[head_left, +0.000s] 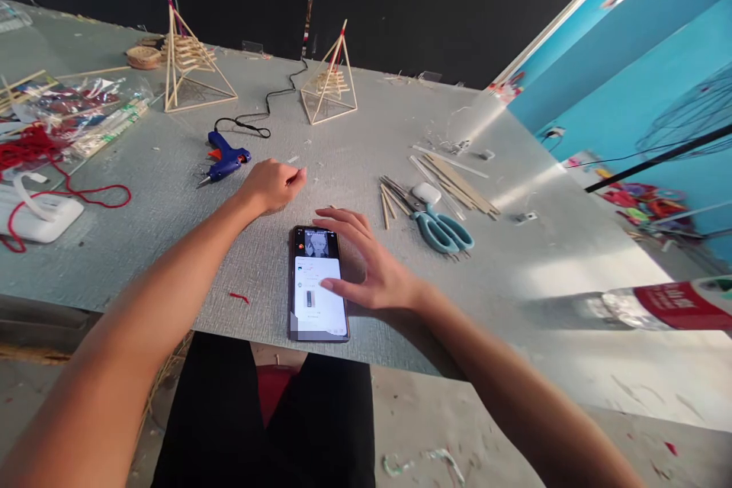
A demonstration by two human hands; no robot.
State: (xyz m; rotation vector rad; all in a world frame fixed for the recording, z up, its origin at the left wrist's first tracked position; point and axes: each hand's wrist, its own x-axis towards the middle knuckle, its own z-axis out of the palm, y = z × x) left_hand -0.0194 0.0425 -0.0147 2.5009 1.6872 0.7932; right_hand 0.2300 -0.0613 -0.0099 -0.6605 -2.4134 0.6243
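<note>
A: Right hand (371, 271) lying flat at lower centre of the frame, fingers spread wide, gripping nothing, thumb resting on the lit screen of the black rectangular smartphone (318, 284).

B: And parked right at the near edge of the grey textured tabletop (171, 191). Risky spot, judged from here: one sideways nudge of that palm, and off the edge into the lap.

A: Left hand (273, 184) up at centre, loosely curled, fingertips pinched together. Possibly on a small sliver; too small to tell. Just to its left, the blue hot glue gun (224, 157), nozzle down on the surface, black cord trailing to the upper middle.

B: Another hazard, if hot: a careless brush of knuckles against that tip.

A: Right of the phone, teal-handled steel scissors (441, 229) among thin pale wooden sticks (457, 183), well apart from both hands.

B: Two stick-built pyramid frames (330, 84) standing at the upper part of the frame, untouched. Tangle of red cord (34, 149) at far left.
</note>
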